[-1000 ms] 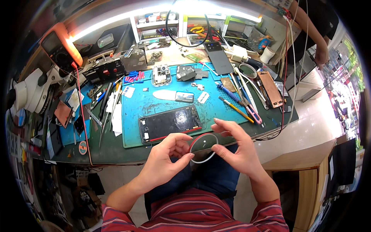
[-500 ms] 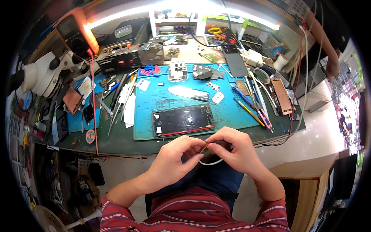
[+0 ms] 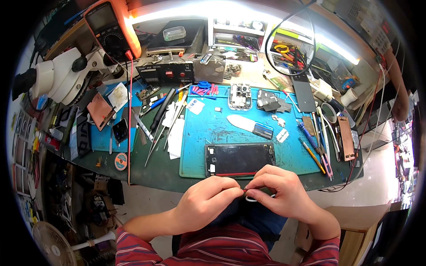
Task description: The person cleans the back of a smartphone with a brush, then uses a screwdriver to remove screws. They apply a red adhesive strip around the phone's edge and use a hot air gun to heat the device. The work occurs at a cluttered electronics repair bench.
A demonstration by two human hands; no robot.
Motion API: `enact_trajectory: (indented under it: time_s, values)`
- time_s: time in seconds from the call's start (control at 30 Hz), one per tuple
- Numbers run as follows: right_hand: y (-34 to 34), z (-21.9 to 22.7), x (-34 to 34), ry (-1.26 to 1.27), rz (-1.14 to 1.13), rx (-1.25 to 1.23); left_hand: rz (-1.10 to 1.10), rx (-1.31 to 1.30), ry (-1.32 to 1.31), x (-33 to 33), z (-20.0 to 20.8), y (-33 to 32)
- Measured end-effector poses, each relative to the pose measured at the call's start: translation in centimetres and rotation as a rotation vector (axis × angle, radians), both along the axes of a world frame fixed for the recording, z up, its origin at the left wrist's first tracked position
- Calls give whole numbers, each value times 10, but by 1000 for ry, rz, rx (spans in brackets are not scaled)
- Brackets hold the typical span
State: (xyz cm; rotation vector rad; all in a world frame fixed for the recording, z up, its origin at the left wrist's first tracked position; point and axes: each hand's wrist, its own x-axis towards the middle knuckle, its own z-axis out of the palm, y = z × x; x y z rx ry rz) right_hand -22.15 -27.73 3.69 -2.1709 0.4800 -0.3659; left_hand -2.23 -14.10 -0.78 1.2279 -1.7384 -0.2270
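Note:
Both hands meet over my lap at the front edge of the bench. My left hand (image 3: 211, 199) is closed, its thumb and fingertips pinching a thin red strip (image 3: 244, 190). Closed too, my right hand (image 3: 282, 190) grips a white curved band (image 3: 253, 199) like the rim of a ring; most of it is hidden by the fingers. The strip runs between the two pinches. Just beyond the hands, a black phone panel (image 3: 242, 158) lies flat on the blue work mat (image 3: 195, 137), a red line along its near edge.
A white-bladed scraper (image 3: 242, 123), a tray with a phone board (image 3: 240, 95) and dark scraps (image 3: 271, 102) lie on the mat. Tweezers and pens (image 3: 315, 133) lie right. A microscope (image 3: 60, 80) and orange multimeter (image 3: 111, 33) stand left. A person's arm (image 3: 399, 93) shows far right.
The view has shifted, so the bench sits further right and lower. My left fingers have closed more tightly near the right ones, and less of the white band shows.

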Motion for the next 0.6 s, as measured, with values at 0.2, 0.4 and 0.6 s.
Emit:
enact_trajectory:
  time_s: [0.2,0.4,0.6]
  values:
    - [-22,2,27,18,14,-44,106,-10,-53,33,10,-7]
    - [-56,3,56,110,-55,33,324,236,-280,81,6,-11]
    - [-73,-7,81,178,-47,46,217,318,-415,86,1,-19]
